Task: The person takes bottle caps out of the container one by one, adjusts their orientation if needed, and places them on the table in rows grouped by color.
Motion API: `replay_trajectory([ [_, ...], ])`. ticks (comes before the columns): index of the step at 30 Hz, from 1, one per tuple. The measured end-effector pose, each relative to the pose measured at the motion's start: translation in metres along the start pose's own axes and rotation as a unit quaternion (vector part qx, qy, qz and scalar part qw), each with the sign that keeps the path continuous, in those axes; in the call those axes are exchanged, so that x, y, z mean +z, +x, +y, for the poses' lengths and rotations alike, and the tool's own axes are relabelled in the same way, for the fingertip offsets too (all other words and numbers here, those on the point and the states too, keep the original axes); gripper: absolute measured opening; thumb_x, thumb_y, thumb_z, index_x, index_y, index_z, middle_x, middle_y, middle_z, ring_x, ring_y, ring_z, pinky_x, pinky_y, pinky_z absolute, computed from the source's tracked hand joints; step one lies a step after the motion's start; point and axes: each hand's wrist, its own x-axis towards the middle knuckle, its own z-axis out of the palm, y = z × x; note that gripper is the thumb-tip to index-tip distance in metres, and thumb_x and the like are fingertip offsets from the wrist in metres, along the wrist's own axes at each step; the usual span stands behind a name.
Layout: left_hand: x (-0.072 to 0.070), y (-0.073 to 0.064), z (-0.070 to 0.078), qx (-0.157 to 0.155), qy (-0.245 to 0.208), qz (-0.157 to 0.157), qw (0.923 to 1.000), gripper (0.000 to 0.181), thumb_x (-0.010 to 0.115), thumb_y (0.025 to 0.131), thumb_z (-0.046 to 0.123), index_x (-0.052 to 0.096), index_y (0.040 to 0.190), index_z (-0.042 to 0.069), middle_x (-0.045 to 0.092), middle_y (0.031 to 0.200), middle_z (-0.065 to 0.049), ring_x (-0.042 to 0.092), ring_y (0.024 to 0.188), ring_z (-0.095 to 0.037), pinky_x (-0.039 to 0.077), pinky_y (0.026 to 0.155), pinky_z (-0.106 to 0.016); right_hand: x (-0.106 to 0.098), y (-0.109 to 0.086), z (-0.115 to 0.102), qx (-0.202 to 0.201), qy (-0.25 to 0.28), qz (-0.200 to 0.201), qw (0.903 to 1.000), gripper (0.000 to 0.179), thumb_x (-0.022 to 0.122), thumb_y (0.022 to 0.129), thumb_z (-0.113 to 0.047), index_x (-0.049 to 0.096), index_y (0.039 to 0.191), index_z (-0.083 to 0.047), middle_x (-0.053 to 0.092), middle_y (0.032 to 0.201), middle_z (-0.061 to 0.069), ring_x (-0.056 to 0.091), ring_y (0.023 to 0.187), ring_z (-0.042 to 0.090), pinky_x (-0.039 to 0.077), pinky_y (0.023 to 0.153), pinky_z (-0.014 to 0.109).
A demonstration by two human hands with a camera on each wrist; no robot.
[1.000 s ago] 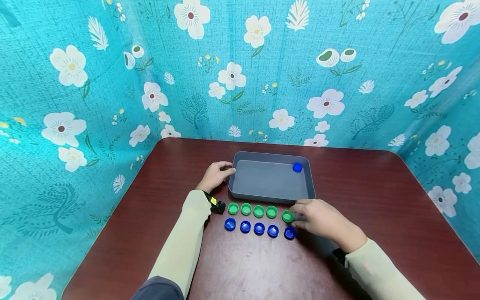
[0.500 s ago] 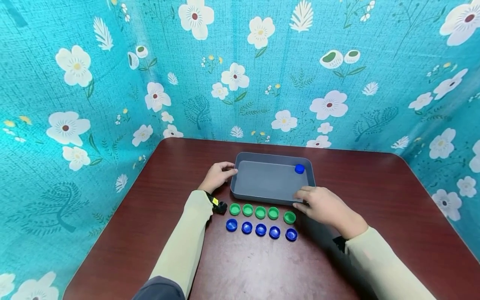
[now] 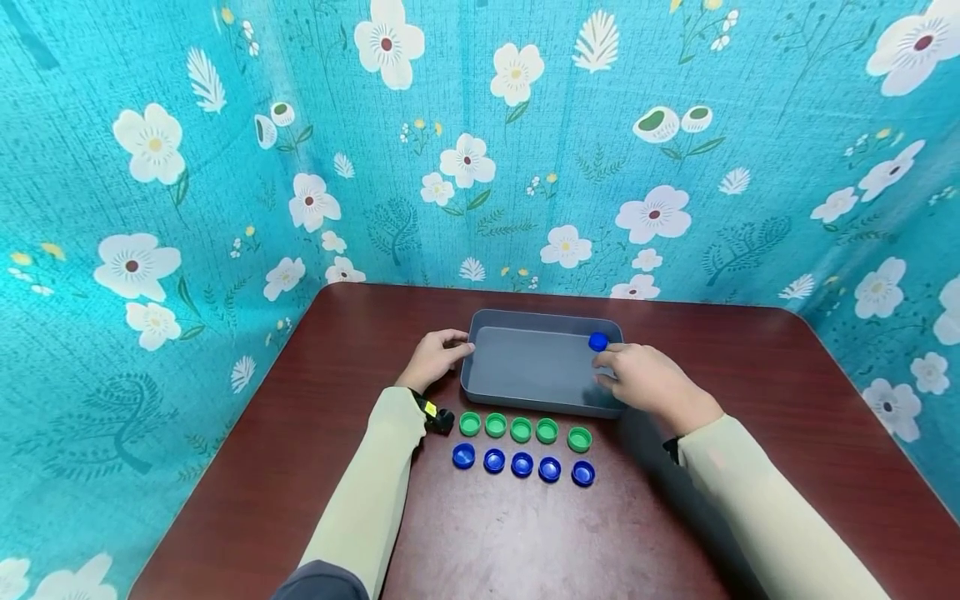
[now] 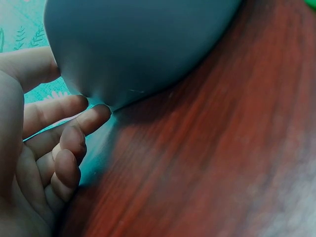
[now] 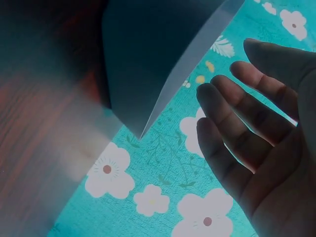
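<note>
A grey rectangular tray (image 3: 532, 367) sits on the table with one blue bottle cap (image 3: 597, 342) in its far right corner. My left hand (image 3: 433, 360) pinches the tray's left wall, one digit over the rim and fingertips against the outside (image 4: 98, 116). Over the tray's right side is my right hand (image 3: 648, 379), its fingertips close to the blue cap. The right wrist view shows the fingers of that hand (image 5: 247, 123) loosely bent, with nothing between them. In front of the tray lie a row of several green bottle caps (image 3: 521, 430) and a row of several blue caps (image 3: 522, 464).
The dark red-brown wooden table (image 3: 525, 542) has its far edge against a turquoise flowered curtain (image 3: 465, 233). Both cap rows lie close to the tray's near wall, between my forearms.
My right hand has moved from the rightmost green cap, over the tray's near rim, to beside the blue cap inside. My left hand has stayed at the tray's left wall.
</note>
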Motion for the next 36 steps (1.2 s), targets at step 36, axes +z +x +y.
replay_trajectory([
  [36, -0.001, 0.0, -0.001, -0.001, 0.004, 0.001, 1.0, 0.042, 0.07, 0.09, 0.04, 0.066, 0.124, 0.014, 0.065, 0.108, -0.001, 0.061, 0.075, -0.022, 0.053, 0.067, -0.035, 0.024, 0.058, 0.058, 0.064, 0.01, -0.092, 0.9936, 0.029, 0.076, 0.086, -0.018, 0.071, 0.111, -0.005, 0.065, 0.104, 0.013, 0.062, 0.09, 0.027, 0.053, 0.081, 0.049],
])
